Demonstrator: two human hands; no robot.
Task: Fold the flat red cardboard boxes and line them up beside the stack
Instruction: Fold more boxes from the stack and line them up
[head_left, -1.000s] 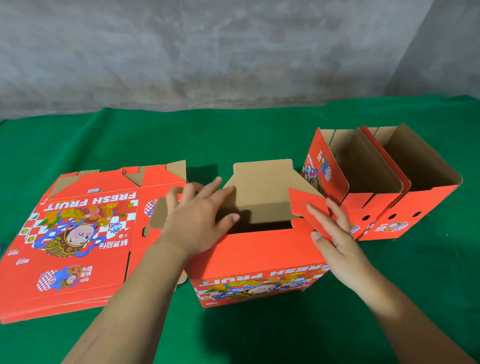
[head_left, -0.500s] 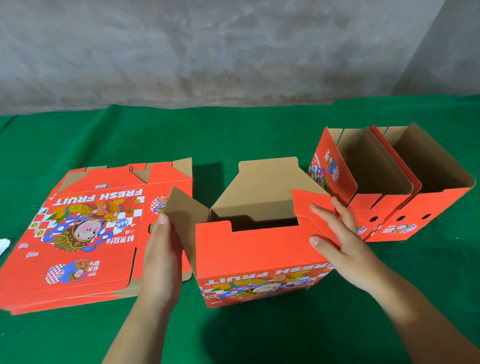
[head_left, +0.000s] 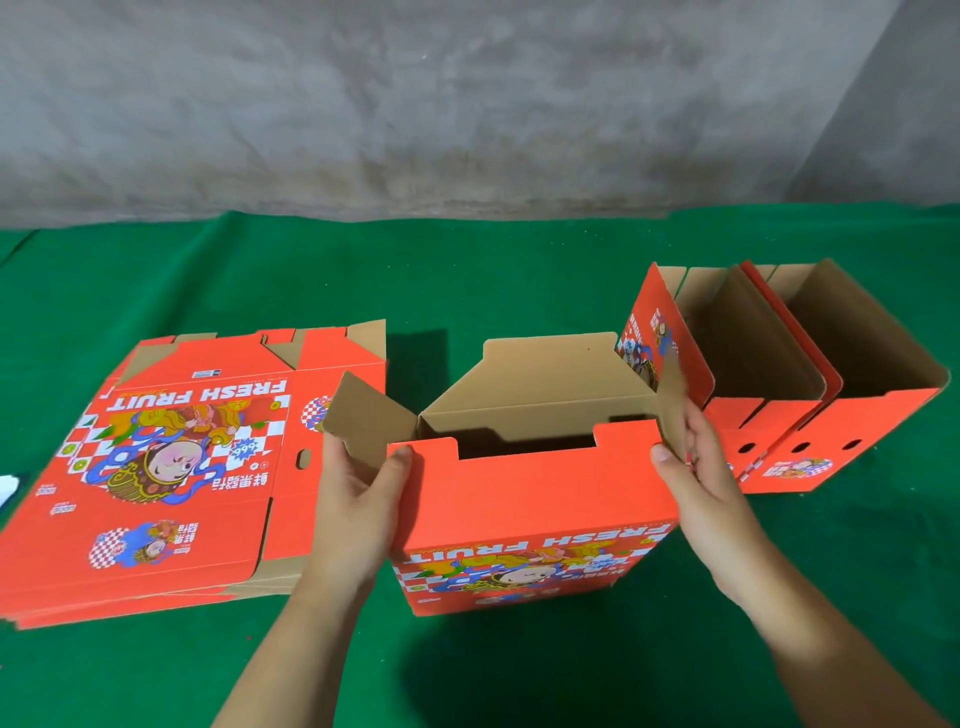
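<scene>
A half-formed red box (head_left: 524, 499) stands upright in the middle of the green cloth, its top open and its brown rear flap raised. My left hand (head_left: 358, 499) grips its left top corner, thumb on the red front panel, fingers behind the left side flap (head_left: 363, 415). My right hand (head_left: 701, 467) grips the right top corner, thumb on the front and fingers on the upright right flap (head_left: 672, 395). A stack of flat red boxes (head_left: 171, 467) lies to the left. Two folded open boxes (head_left: 769, 374) stand side by side at the right.
Green cloth (head_left: 519, 280) covers the whole work surface, with a grey concrete wall (head_left: 467, 104) behind it. A small white object (head_left: 8, 488) shows at the far left edge, beside the flat stack.
My left hand left the box's inside, moved to the left corner and took hold there. The right flap swung from lying outward to standing upright under my right hand.
</scene>
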